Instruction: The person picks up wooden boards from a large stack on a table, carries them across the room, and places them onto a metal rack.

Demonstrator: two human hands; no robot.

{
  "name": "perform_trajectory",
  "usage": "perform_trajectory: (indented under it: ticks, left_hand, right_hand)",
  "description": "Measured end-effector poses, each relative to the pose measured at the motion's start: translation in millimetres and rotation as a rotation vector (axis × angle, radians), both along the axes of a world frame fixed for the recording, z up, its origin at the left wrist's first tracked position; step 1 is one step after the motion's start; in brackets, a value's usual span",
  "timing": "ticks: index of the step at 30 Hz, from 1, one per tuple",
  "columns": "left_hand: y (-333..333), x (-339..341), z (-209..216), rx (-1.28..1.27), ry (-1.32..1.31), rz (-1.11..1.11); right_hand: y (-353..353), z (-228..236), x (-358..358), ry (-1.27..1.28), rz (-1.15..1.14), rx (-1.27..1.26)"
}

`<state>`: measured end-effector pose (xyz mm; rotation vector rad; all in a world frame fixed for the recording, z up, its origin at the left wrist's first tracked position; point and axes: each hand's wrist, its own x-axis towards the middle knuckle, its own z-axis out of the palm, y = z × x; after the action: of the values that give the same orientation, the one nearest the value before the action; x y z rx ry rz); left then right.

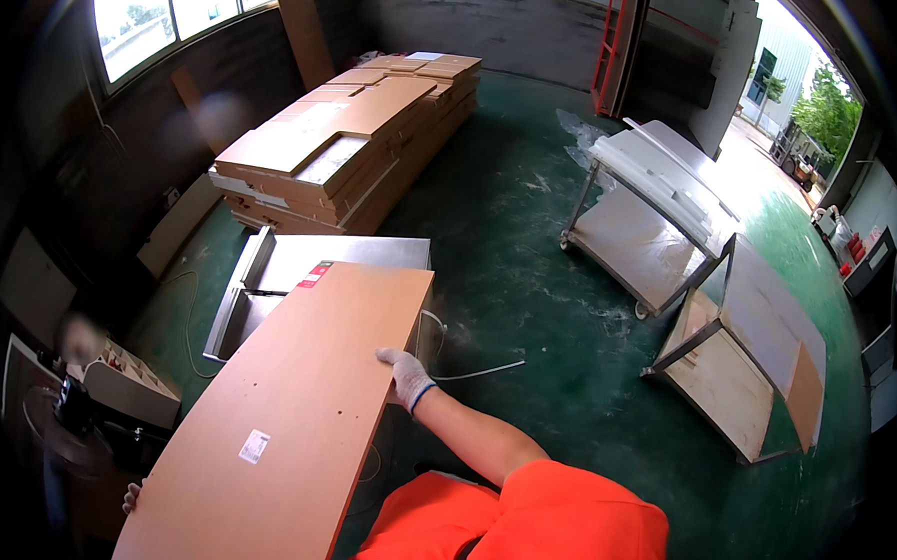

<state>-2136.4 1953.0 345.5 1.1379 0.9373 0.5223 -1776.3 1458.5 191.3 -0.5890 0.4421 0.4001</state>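
Observation:
A long wood-coloured board [303, 404] slants across the lower left, with a white label and a red label on its face. My right hand [406, 377], in a pale knit glove, grips its right edge, fingers on the top and the rest of the hand against the side. At the board's left edge only the gloved fingertips of my left hand [132, 496] show, curled over the rim; the rest is hidden by the board. The board's far end overlaps a metal-topped table or machine [370, 250] with a rail along its left side.
Beyond stands a tall stack of similar boards [376, 117]. On the right are a wheeled metal cart [640, 243] carrying white panels and a second metal-framed stand [767, 314]. A pale strip or cord [480, 371] lies on the green floor; a fan [62, 423] stands at left.

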Motion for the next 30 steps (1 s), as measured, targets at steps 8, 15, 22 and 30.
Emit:
perform_trajectory:
  ticks: [8,15,22,30]
  left_hand:
    - [-8.0,-99.9,-17.0,-0.078,0.058,0.156]
    - [-33.8,-191.0,-65.7,-0.187,0.161,0.238]
    - [-56.9,-255.4,-161.9,-0.366,0.243,0.204]
    - [-65.6,-153.1,-271.1,-0.626,0.353,0.123]
  right_hand:
    - [-7.0,-92.9,81.2,-0.093,-0.11,-0.064]
    - [11.6,-154.9,124.5,-0.006,-0.092,-0.25]
    - [30.3,-170.9,75.1,0.038,-0.05,-0.434]
    - [-31.2,-164.9,58.8,-0.261,0.606,-1.109]
